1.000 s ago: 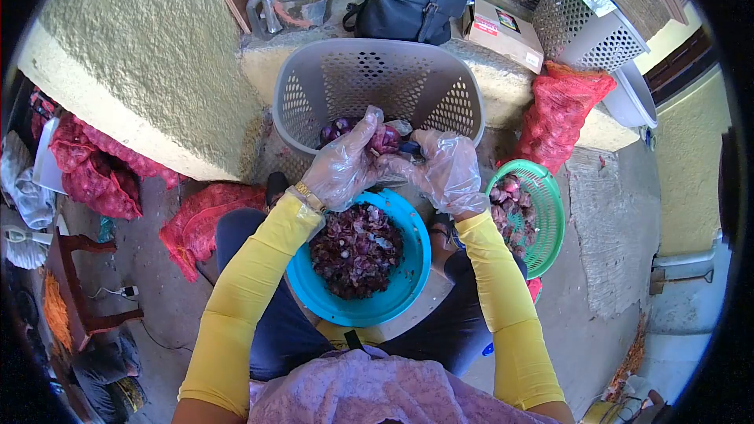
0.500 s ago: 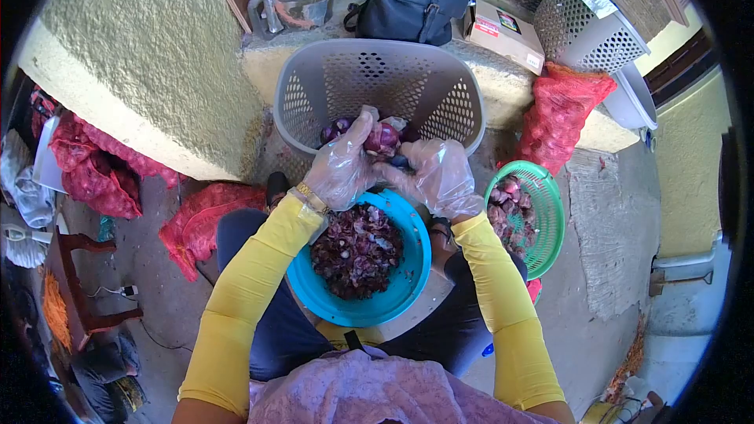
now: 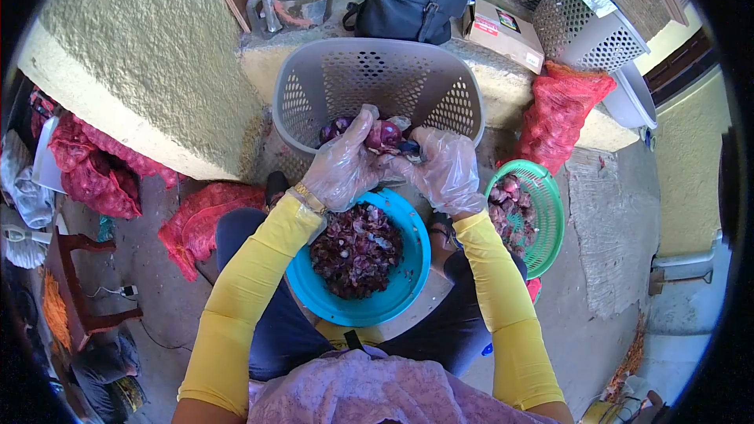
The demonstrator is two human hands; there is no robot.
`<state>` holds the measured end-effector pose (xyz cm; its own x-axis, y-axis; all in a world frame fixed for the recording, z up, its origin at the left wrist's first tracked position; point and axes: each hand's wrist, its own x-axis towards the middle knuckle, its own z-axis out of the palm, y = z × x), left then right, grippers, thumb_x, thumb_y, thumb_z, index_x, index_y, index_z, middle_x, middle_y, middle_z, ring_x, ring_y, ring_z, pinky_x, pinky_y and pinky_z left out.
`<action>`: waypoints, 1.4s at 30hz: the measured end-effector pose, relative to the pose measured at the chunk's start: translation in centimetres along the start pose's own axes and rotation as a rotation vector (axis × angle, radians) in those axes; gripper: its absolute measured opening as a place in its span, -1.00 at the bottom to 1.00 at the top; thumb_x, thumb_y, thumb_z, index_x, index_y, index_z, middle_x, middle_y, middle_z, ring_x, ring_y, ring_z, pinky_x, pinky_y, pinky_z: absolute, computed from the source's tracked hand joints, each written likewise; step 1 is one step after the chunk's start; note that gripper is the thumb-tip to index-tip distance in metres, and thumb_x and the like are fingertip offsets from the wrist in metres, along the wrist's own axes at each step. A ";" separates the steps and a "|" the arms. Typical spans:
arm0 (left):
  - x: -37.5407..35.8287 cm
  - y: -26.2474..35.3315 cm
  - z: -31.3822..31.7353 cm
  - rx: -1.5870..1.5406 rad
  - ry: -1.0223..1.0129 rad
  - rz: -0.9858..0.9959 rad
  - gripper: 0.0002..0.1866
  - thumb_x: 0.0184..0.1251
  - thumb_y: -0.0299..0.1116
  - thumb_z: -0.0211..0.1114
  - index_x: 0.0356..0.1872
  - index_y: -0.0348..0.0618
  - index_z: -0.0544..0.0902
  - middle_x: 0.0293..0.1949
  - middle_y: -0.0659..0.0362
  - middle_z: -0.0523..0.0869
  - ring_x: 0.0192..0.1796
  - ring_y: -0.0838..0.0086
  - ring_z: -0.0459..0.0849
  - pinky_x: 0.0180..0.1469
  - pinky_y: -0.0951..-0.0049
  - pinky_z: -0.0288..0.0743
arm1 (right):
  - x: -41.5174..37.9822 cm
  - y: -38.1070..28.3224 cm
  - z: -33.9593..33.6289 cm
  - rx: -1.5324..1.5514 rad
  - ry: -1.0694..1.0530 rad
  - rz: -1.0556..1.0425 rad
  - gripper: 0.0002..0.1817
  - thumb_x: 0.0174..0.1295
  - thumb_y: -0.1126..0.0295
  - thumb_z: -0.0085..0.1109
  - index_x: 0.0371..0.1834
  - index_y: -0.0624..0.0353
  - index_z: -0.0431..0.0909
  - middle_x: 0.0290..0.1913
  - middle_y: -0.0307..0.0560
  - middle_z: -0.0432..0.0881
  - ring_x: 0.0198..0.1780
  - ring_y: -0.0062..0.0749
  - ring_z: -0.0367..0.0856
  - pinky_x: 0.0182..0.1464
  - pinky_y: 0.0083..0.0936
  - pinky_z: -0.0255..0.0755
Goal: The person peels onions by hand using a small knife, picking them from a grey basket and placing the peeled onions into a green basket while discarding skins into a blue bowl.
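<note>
My left hand [image 3: 343, 166], in a clear plastic glove, is closed around a red onion [image 3: 384, 135] over the near edge of the grey laundry basket [image 3: 284, 135]. Also gloved, my right hand [image 3: 444, 169] is closed on what looks like a small knife [image 3: 408, 148]; its dark part lies against the onion's right side, and the fingers hide most of it. Purple onions [image 3: 336, 127] lie inside the basket beyond my left hand. Below both hands, between my legs, a blue basin [image 3: 416, 255] holds a heap of onion skins [image 3: 357, 251].
At my right is a green basket [image 3: 554, 220] with onions in it. Red mesh sacks [image 3: 561, 114] stand at right and lie at left [image 3: 212, 216]. A black backpack [image 3: 412, 0], a cardboard box [image 3: 503, 35] and a clear bucket [image 3: 302, 0] rest on the ledge ahead.
My right hand has turned and shifted slightly, so more of the dark knife shows against the onion. The left hand stays almost in place, still holding the onion.
</note>
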<state>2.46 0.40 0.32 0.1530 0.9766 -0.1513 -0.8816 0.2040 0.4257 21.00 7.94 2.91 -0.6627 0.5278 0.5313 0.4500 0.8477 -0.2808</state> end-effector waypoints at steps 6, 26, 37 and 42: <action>-0.4 0.0 0.3 0.040 -0.039 0.017 -0.53 0.70 0.05 0.16 0.18 -0.19 0.60 -0.08 0.14 0.72 -0.08 0.31 0.77 0.09 0.11 0.80 | -0.2 0.1 0.4 -0.003 -0.056 0.042 -0.52 0.25 -0.14 0.43 -0.31 0.11 0.69 -0.51 0.05 0.64 -0.41 0.10 0.71 -0.33 -0.01 0.53; -0.5 1.2 0.8 0.209 0.004 0.093 -0.51 0.67 -0.03 0.25 0.33 -0.22 0.57 0.01 0.10 0.72 0.04 0.36 0.75 0.22 0.26 0.69 | 0.3 -0.8 -1.1 0.065 -0.458 -0.198 -0.41 0.21 -0.27 0.41 -0.45 0.12 0.71 -0.52 0.10 0.66 -0.40 0.14 0.72 -0.28 -0.03 0.57; 0.0 1.3 -0.8 0.143 -0.052 0.136 -0.50 0.72 -0.12 0.17 0.46 -0.20 0.47 0.20 -0.08 0.70 0.23 0.23 0.72 0.28 0.10 0.67 | -0.4 -1.1 -1.3 0.332 -0.234 -0.007 -0.55 0.22 0.00 0.50 -0.21 0.22 0.71 -0.38 0.18 0.72 -0.31 0.17 0.75 -0.22 -0.04 0.58; -0.1 1.7 -0.8 0.118 -0.052 0.175 -0.51 0.73 -0.17 0.15 0.51 -0.15 0.41 0.24 -0.06 0.67 0.28 0.24 0.70 0.41 0.05 0.58 | -2.0 0.0 1.3 0.256 -0.195 -0.019 -0.74 0.38 0.41 0.31 0.06 0.28 0.63 -0.08 0.21 0.72 -0.17 0.10 0.73 -0.11 -0.09 0.57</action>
<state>0.56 0.60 0.37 0.0280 0.9994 -0.0208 -0.8389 0.0348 0.5432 21.57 6.93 0.81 -0.7830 0.4907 0.3823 0.2874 0.8304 -0.4774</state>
